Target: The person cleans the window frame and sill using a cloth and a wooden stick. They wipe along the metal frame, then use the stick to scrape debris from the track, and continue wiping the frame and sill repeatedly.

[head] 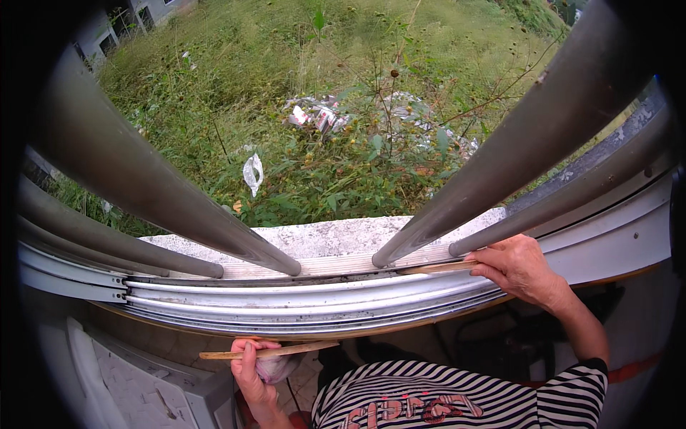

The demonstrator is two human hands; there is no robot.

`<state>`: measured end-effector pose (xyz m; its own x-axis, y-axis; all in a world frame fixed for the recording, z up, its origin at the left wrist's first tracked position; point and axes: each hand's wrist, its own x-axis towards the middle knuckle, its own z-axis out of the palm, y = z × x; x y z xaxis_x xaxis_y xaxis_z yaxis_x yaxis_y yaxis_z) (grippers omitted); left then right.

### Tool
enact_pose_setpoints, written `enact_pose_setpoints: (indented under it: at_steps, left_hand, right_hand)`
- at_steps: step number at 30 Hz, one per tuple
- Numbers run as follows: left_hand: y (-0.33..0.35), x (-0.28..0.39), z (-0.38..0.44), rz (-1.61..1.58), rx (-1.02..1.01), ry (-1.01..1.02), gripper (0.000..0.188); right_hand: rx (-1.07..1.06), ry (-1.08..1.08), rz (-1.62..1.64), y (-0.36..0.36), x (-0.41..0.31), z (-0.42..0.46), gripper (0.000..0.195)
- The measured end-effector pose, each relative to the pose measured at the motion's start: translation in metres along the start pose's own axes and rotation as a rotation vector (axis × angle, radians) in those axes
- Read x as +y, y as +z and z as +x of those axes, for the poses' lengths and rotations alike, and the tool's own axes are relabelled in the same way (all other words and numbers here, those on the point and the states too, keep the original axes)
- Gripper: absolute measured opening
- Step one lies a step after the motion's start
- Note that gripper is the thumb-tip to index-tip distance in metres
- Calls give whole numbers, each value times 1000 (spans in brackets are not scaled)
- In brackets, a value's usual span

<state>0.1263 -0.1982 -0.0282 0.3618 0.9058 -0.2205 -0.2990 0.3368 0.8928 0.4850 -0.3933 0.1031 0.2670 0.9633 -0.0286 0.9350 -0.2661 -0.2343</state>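
My right hand (517,267) pinches a thin wooden stick (437,267), whose tip lies along the outer groove of the white sliding-window track (321,297), close to the foot of a bar. Below the sill, my left hand (252,370) grips a second wooden stick (300,348) together with a crumpled pale pinkish cloth (273,369). Dark specks of dirt show along the track's rails.
Thick grey metal bars (458,153) rise from the outer sill on both sides. Beyond them lie a rough concrete ledge (327,237), weeds and litter (319,115). A grey-white plastic chair (144,375) stands inside at lower left.
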Motion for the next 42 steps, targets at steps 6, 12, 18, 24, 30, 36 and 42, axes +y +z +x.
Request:
enact_pose_setpoints:
  at_steps: [6,12,18,24,30,36,42]
  left_hand:
    - [1,-4,1,13,10,4,17]
    - [1,-3,0,6,12,19,18]
    - [4,-2,0,11,18,1,18]
    - [5,-1,0,4,6,19,17]
    - [3,-4,-1,3,8,30,17]
    - [1,-4,-1,-3,9,23,17]
    - [2,-3,-1,-30,12,14,16]
  right_hand:
    - [148,-95,-131,7,2,-6,18]
    - [321,-139,-341,-12,0,-13,16]
    - [314,-158,-487,-18,-11,-16,12]
    - [207,-215,-519,-22,-21,-10,10]
    - [225,-214,-524,-27,-27,-11,10]
    - [196,-301,-563,-24,-36,-6,8]
    - [284,-419,-495,-3,-45,17,15]
